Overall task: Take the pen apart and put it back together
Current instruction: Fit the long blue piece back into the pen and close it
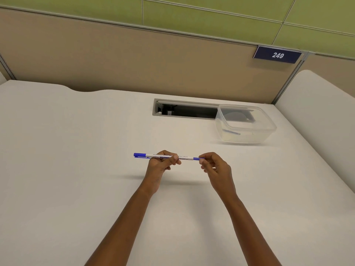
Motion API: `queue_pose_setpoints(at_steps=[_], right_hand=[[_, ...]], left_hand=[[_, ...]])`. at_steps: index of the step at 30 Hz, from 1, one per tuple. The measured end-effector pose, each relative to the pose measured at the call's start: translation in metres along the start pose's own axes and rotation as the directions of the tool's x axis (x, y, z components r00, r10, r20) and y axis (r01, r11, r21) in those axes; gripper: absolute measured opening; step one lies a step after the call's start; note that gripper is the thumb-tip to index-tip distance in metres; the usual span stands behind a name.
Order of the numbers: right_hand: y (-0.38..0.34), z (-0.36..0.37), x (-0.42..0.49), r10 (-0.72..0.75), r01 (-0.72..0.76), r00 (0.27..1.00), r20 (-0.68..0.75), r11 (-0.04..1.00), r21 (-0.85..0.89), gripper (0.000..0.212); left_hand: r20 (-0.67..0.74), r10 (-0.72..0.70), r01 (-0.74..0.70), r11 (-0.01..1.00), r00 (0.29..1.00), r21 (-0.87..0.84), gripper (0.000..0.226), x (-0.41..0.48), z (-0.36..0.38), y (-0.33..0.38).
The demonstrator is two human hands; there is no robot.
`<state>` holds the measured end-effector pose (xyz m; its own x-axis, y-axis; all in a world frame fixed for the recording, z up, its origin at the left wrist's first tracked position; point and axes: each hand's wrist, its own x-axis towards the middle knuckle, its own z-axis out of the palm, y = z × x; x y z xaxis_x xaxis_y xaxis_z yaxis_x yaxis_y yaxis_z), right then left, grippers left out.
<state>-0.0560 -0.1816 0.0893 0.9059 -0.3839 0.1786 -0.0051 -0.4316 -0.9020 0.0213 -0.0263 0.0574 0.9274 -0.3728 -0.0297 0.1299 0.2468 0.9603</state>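
I read one clear number: 249, in white slanted digits on a dark blue sign [277,55] fixed to the top edge of the beige partition [134,60] at the far right. The only other print I see is on the white barrel of the pen [185,158], near the middle. There I make out "HANDY" in pale letters on a dark band, and further right "BOARD" in dark letters. The left hand [162,164] covers the letters between those two words. Left of "HANDY" a word seems to start with "ADD", but I cannot read it fully. A finer line of print above is too small to read.
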Motion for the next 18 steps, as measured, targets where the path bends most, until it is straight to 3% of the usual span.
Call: queue_pose_setpoints(at_steps=[12, 18], right_hand=[[0.0019, 0.0023, -0.0033, 0.053, -0.053, 0.998, 0.016, 0.999, 0.004, 0.016], [0.0009, 0.0023, -0.0051, 0.034, -0.035, 0.999, 0.041, 0.999, 0.009, 0.019]], left_hand=[[-0.045, 0.036, -0.035, 0.999, 0.998, 0.017, 0.026, -0.0007, 0.0015, -0.0015], [-0.046, 0.045, -0.044, 0.999, 0.998, 0.013, 0.018, -0.0021, 0.0009, -0.0011]])
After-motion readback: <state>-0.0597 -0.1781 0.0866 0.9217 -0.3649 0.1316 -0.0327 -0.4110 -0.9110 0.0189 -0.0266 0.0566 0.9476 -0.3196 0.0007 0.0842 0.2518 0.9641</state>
